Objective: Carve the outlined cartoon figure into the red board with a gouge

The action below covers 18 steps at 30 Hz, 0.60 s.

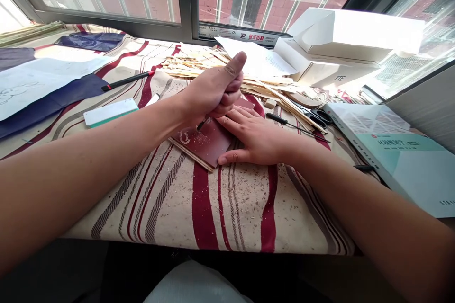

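A reddish-brown plywood board lies tilted on the striped cloth, with a pale curved cut and fine shavings on its face. My left hand is closed in a fist above the board, thumb on top. From beneath that fist the dark tip of a carving tool points down at the board; its handle is hidden in my palm. Spread flat, my right hand presses on the board's right side, with the thumb at the near corner. Part of the far side is covered by both hands.
Wood crumbs litter the striped cloth. Thin wooden strips pile up behind, near a white box. A thin black-handled tool, scissors and a book lie right; a pen and a white-green block left.
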Each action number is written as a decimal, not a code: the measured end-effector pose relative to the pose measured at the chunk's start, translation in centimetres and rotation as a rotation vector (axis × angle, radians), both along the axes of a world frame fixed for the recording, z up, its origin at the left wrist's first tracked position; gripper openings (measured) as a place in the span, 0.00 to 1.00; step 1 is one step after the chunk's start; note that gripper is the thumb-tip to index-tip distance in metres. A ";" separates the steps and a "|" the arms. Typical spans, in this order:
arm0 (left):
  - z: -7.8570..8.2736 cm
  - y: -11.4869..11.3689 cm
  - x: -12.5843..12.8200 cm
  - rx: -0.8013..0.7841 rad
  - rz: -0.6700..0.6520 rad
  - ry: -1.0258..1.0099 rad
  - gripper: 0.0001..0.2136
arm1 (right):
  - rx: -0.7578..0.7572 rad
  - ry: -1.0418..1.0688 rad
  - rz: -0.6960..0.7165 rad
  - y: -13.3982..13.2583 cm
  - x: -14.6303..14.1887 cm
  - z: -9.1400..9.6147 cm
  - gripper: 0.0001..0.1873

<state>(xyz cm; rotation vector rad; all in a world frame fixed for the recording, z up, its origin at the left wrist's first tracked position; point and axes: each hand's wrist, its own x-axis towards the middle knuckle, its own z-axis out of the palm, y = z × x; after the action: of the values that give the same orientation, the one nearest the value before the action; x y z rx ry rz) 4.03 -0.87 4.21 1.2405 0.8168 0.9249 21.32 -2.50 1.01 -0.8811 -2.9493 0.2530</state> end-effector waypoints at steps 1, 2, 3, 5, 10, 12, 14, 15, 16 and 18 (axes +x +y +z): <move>0.0 0.0 0.0 0.001 -0.041 0.009 0.28 | 0.014 0.009 0.012 0.0 0.0 0.0 0.62; 0.0 0.1 -0.1 0.001 -0.081 0.014 0.28 | 0.023 0.008 0.017 0.0 0.0 0.0 0.61; 0.0 0.2 -0.2 -0.002 -0.106 0.013 0.28 | 0.026 -0.001 0.013 0.0 -0.1 0.1 0.61; -0.1 0.6 -0.4 -0.004 -0.076 -0.006 0.28 | 0.007 -0.032 -0.014 0.0 -0.1 0.1 0.62; -1.0 -0.2 -0.5 0.128 0.278 -0.052 0.31 | -0.086 -0.040 -0.055 0.0 0.1 0.2 0.66; -1.4 -1.1 -0.2 0.368 0.417 -0.034 0.31 | -0.099 -0.036 -0.053 0.0 0.1 0.2 0.67; -1.5 -1.8 -0.1 0.416 0.456 -0.011 0.31 | -0.098 -0.047 -0.057 0.0 0.0 0.3 0.67; -1.5 -1.9 -0.2 0.361 0.523 -0.069 0.31 | -0.096 -0.054 -0.061 0.0 0.0 0.3 0.67; -1.4 -1.9 -0.3 0.297 0.579 -0.085 0.30 | -0.096 -0.060 -0.070 0.0 -0.1 0.3 0.67; -1.1 -1.5 -0.5 0.217 0.639 -0.102 0.30 | -0.101 -0.068 -0.087 0.0 -0.1 0.4 0.67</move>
<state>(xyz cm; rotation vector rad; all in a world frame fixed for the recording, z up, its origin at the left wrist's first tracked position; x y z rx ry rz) 3.50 -2.42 3.09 1.1152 1.0769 1.6123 21.18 -2.52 1.39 -1.0478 -2.9736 0.3775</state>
